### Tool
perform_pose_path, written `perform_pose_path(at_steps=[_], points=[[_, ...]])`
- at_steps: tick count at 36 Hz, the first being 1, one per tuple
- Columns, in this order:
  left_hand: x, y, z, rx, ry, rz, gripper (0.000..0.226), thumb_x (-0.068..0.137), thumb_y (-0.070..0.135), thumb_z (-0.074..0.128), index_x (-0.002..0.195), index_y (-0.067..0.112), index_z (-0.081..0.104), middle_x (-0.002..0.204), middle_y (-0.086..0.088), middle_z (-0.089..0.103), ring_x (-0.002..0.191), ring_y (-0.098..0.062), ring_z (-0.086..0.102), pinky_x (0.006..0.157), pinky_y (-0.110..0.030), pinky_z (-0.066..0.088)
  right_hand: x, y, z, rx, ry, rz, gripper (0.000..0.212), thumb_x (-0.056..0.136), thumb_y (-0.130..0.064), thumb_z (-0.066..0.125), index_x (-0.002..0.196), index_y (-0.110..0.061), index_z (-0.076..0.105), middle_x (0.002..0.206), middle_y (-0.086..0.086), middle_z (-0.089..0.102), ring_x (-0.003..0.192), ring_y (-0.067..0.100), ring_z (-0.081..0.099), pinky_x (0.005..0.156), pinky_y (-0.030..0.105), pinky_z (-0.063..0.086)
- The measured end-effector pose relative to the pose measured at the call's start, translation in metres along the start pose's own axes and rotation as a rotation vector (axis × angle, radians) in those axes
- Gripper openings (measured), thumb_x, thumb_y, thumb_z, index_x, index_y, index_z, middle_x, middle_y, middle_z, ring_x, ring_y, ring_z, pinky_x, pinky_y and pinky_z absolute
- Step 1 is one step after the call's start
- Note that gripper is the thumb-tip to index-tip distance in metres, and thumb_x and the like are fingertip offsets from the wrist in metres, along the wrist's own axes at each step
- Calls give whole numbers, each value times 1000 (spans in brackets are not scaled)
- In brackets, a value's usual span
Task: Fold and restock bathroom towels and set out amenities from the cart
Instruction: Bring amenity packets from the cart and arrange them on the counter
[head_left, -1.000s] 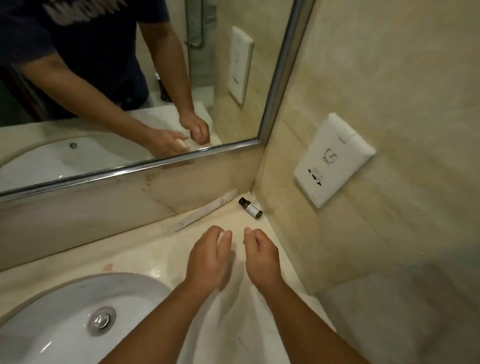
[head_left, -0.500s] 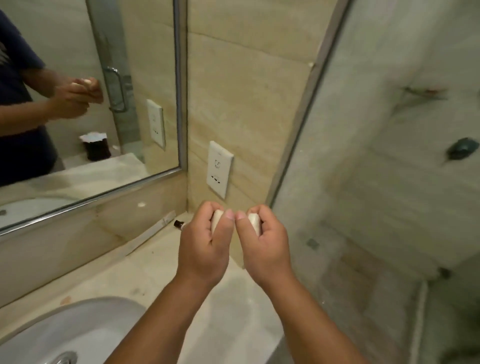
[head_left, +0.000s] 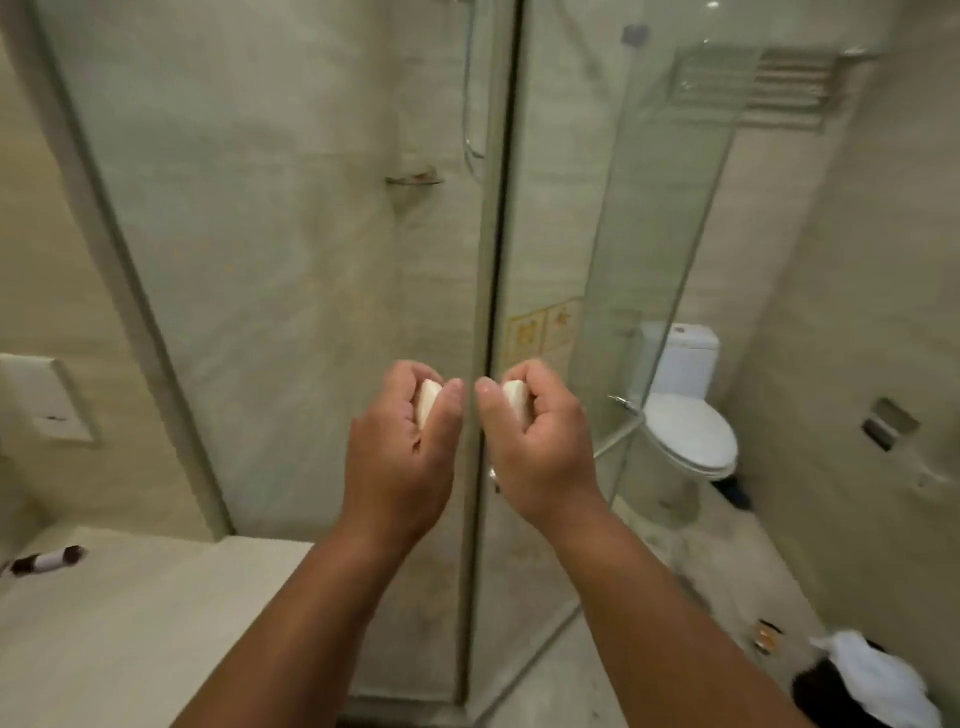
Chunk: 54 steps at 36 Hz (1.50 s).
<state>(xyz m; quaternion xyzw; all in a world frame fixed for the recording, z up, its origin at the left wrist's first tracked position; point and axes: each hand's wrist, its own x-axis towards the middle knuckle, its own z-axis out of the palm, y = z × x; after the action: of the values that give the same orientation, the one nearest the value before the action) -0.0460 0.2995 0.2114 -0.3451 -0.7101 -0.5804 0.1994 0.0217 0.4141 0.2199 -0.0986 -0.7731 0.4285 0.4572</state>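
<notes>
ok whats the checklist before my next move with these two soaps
1. Left hand grips its soap bar: ok.
2. Right hand grips the other soap bar: ok.
3. A hand free for the glass shower door: not ok.
4. That door open enough: cannot tell.
5. Wall dish inside the shower empty: cannot tell.
6. Small bottle upright on the counter: not ok, it lies on its side.

A single head-worn wide-angle view looks forward and down, close behind the left hand (head_left: 400, 457) and right hand (head_left: 540, 452), facing the shower glass (head_left: 291, 260). The counter (head_left: 130, 623) has its end at lower left, and the toilet (head_left: 685, 441) is seemingly past the glass, at right.
</notes>
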Motion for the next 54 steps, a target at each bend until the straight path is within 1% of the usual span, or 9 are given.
perform_pose_path(at_steps=[13, 19, 25, 29, 32, 34, 41, 49, 54], points=[[-25, 137, 203, -235, -375, 171, 34, 91, 59, 49, 86, 26, 52, 62, 8, 54, 60, -6, 55, 49, -22, 32, -17, 30, -243, -377, 423, 43, 32, 94, -37, 69, 75, -23, 47, 57, -9, 45, 52, 8, 45, 48, 17, 34], [-38, 194, 311, -384, -551, 204, 25, 92, 52, 53, 86, 27, 52, 70, 21, 65, 65, 1, 59, 52, -18, 36, -16, 62, -342, -567, 596, 97, 33, 89, -54, 60, 78, -26, 49, 61, -8, 51, 57, 11, 51, 49, 25, 40], [-52, 247, 417, -561, -723, 247, 31, 91, 61, 53, 90, 30, 54, 71, 9, 61, 64, -15, 65, 55, -44, 55, -18, 79, -433, -727, 778, 170, 32, 93, -46, 66, 78, -23, 49, 59, -10, 47, 53, 8, 48, 48, 17, 34], [-74, 286, 469, -638, -832, 335, 33, 90, 60, 51, 88, 27, 55, 69, 7, 58, 63, -9, 56, 57, -39, 48, -35, 81, -481, -815, 884, 238, 31, 94, -39, 69, 78, -22, 49, 57, -9, 45, 49, 5, 51, 45, 10, 31], [-97, 315, 499, -680, -917, 410, 34, 93, 61, 49, 89, 28, 54, 69, 7, 56, 62, -7, 54, 52, -33, 38, -54, 84, -517, -897, 973, 310, 31, 94, -48, 64, 80, -23, 51, 60, -6, 49, 52, 10, 52, 42, 26, 40], [-114, 334, 515, -711, -985, 450, 32, 98, 57, 50, 92, 26, 56, 69, 8, 54, 59, -8, 52, 50, -27, 33, -69, 84, -539, -938, 1025, 356, 30, 94, -48, 64, 81, -24, 52, 63, -5, 51, 55, 10, 55, 44, 24, 43], [-180, 406, 578, -774, -1143, 524, 26, 96, 59, 51, 98, 33, 53, 77, 12, 58, 66, -7, 56, 56, -40, 55, -115, 82, -621, -1030, 1149, 435, 22, 95, -38, 69, 83, -28, 53, 65, -8, 55, 61, 6, 62, 47, 14, 44], [-260, 509, 641, -855, -1224, 583, 31, 93, 61, 48, 94, 31, 54, 74, 10, 57, 62, -9, 55, 51, -19, 36, -168, 85, -753, -1125, 1236, 467, 28, 95, -38, 69, 78, -32, 49, 61, -9, 54, 57, 5, 60, 44, 13, 39], [-307, 576, 680, -849, -1241, 565, 29, 92, 62, 49, 94, 33, 52, 75, 11, 57, 62, -8, 56, 51, -20, 40, -197, 80, -839, -1138, 1245, 465, 25, 94, -41, 68, 81, -28, 51, 62, -6, 56, 55, 9, 60, 43, 17, 39]])
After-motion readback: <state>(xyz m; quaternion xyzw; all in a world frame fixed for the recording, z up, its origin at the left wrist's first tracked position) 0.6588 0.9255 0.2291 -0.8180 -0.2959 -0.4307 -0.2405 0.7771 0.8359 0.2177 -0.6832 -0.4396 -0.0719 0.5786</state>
